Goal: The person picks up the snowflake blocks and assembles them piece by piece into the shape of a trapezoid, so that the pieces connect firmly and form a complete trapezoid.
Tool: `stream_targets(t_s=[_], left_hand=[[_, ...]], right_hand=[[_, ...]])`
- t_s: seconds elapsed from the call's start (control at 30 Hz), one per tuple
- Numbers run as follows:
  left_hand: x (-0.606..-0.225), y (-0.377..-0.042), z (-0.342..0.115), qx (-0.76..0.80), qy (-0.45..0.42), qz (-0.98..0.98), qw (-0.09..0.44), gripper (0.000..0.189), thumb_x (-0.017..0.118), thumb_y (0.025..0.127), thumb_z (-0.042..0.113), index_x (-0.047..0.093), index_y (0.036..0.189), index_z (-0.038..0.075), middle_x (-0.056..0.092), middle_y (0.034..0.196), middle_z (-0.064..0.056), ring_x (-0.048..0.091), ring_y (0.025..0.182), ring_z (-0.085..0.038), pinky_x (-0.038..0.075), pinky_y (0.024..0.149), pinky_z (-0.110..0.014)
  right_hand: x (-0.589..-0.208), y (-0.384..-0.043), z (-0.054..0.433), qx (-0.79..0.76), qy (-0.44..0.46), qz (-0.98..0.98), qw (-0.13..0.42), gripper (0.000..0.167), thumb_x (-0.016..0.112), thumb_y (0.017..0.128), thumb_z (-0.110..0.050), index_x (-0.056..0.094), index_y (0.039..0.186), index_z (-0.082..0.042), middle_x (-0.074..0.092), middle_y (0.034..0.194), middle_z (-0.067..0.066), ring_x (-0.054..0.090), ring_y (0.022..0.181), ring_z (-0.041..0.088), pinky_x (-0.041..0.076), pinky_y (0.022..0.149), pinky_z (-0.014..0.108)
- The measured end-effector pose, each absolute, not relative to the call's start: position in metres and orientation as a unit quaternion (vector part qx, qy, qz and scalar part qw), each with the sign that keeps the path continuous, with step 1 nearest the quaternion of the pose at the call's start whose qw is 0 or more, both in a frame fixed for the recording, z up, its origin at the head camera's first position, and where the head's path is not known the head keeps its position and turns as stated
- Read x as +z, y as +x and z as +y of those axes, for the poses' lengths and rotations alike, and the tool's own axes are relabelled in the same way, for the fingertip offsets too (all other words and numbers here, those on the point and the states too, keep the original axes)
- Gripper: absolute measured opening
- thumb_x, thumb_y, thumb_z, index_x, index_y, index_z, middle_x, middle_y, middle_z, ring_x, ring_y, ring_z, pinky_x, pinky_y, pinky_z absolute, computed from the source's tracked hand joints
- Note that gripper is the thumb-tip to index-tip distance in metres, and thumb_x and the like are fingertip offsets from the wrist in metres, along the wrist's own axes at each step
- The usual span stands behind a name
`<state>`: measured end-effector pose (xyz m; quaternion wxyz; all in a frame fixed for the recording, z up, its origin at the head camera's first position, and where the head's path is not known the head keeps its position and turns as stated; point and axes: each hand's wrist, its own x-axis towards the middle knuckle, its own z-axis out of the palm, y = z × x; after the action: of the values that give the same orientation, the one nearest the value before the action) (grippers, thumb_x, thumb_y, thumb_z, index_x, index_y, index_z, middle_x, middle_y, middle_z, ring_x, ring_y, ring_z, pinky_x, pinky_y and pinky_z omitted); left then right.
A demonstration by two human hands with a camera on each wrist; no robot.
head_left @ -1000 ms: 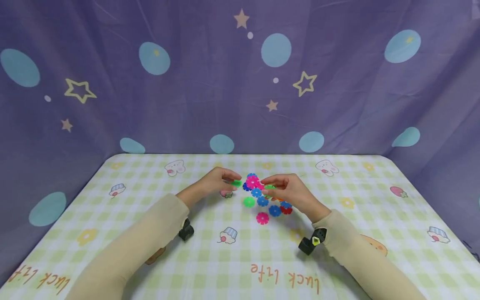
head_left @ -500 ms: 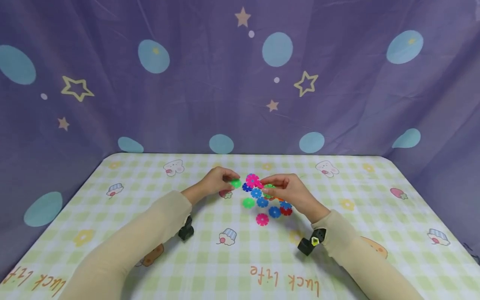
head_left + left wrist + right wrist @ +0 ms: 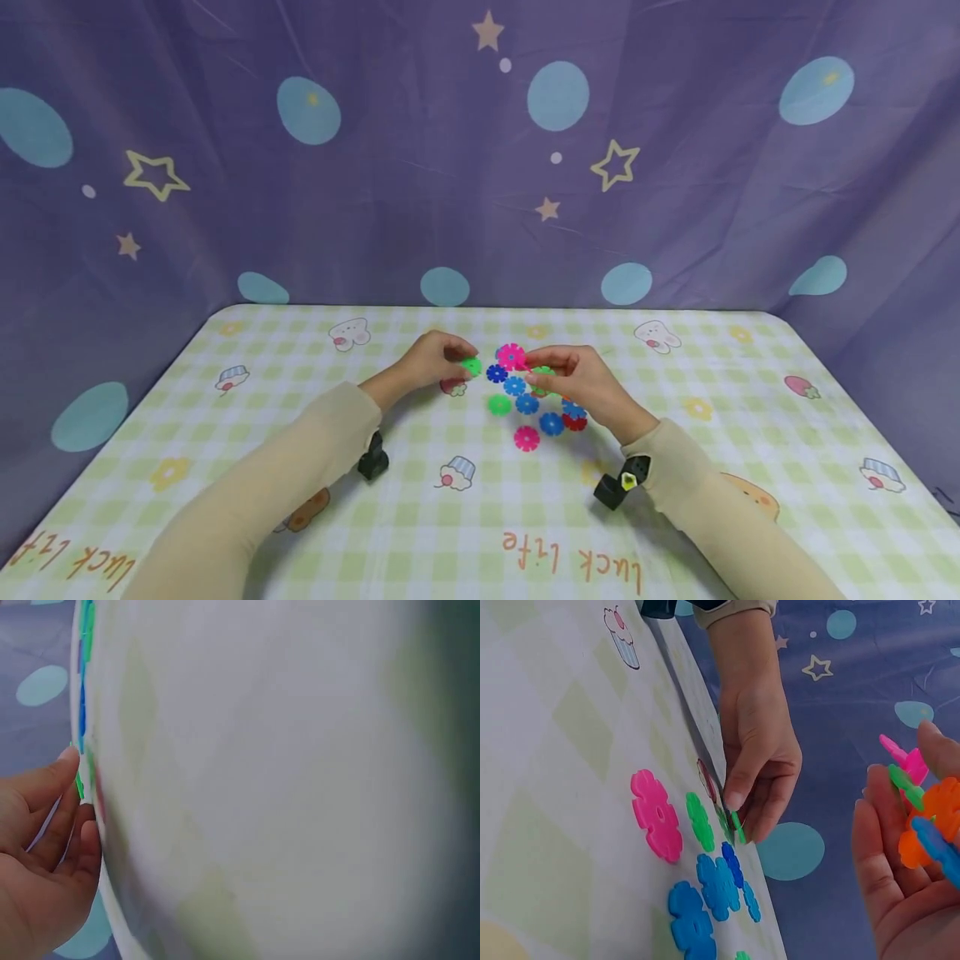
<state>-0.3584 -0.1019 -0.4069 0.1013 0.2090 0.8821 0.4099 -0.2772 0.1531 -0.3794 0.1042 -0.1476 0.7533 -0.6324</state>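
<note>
A: What is being gripped by the left hand [image 3: 435, 361]?

B: A single green flower-shaped disc [image 3: 471, 367] is being pinched at its rim between thumb and fingers, over the tablecloth and apart from the other pieces.

A: And by the right hand [image 3: 581, 379]?

B: A cluster of pink, green, orange and blue discs [image 3: 937, 802], seemingly joined, is being held between thumb and fingers. Which piece is being pinched cannot be told; it is being hidden by the hand.

A: How is the material being judged?

B: As thin, light and fairly stiff plastic. Its smooth faces may be slippery; breakage is being considered unlikely, but pieces might be popped off the cluster by a twist.

A: Where is a hold best being taken?

B: On the single disc, across opposite rims, with a notch being left uncovered. On the cluster, at an inner piece close to its joints.

A: What is being shown beyond?

B: A loose pink disc [image 3: 527, 438], a second green disc [image 3: 499, 405] and several blue discs [image 3: 551, 424] are being displayed on the checked tablecloth [image 3: 375, 542], backed by a purple curtain [image 3: 375, 217].
</note>
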Motion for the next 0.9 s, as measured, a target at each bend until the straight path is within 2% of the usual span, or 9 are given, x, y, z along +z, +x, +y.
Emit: stream_targets(t_s=[0.1,0.33,0.63,0.83,0.9], left_hand=[[-0.404,-0.357,-0.104,0.439,0.207,0.868,0.102,0.031,0.076,0.077,0.005,0.070,0.107,0.001,0.069,0.105,-0.011,0.063,0.095,-0.022,0.051,0.087,-0.034],[-0.389,-0.342,-0.100,0.515,0.215,0.820,0.129,0.031,0.072,0.081,0.006,0.067,0.112,-0.001,0.068,0.109,-0.013,0.065,0.094,-0.020,0.053,0.079,-0.027],[-0.374,-0.310,-0.097,0.585,0.191,0.774,0.146,0.035,0.072,0.083,0.008,0.065,0.116,-0.002,0.066,0.115,-0.014,0.065,0.097,-0.017,0.054,0.077,-0.026],[-0.365,-0.297,-0.096,0.593,0.179,0.773,0.137,0.032,0.073,0.082,0.012,0.068,0.112,0.002,0.069,0.110,-0.010,0.065,0.089,-0.012,0.048,0.056,-0.025],[-0.363,-0.294,-0.095,0.593,0.175,0.774,0.136,0.032,0.074,0.082,0.012,0.068,0.111,0.003,0.069,0.108,-0.008,0.065,0.088,-0.011,0.047,0.054,-0.026]], right_hand=[[-0.380,-0.278,0.154,-0.630,-0.151,0.755,0.100,0.032,0.069,0.087,-0.015,0.066,0.114,0.000,0.067,0.110,0.020,0.064,0.089,0.044,0.055,0.076,0.031],[-0.383,-0.280,0.157,-0.611,-0.159,0.769,0.100,0.033,0.071,0.085,-0.020,0.067,0.114,-0.003,0.068,0.110,0.014,0.064,0.096,0.038,0.052,0.072,0.028],[-0.383,-0.280,0.162,-0.622,-0.180,0.755,0.106,0.035,0.070,0.086,-0.021,0.066,0.116,-0.002,0.065,0.115,0.019,0.061,0.101,0.043,0.054,0.082,0.031],[-0.382,-0.278,0.163,-0.615,-0.185,0.760,0.100,0.029,0.068,0.088,-0.015,0.067,0.114,-0.004,0.065,0.113,0.020,0.061,0.100,0.041,0.054,0.081,0.032],[-0.382,-0.277,0.162,-0.614,-0.188,0.761,0.098,0.028,0.068,0.088,-0.013,0.067,0.114,-0.004,0.066,0.112,0.016,0.061,0.101,0.040,0.054,0.083,0.036]])
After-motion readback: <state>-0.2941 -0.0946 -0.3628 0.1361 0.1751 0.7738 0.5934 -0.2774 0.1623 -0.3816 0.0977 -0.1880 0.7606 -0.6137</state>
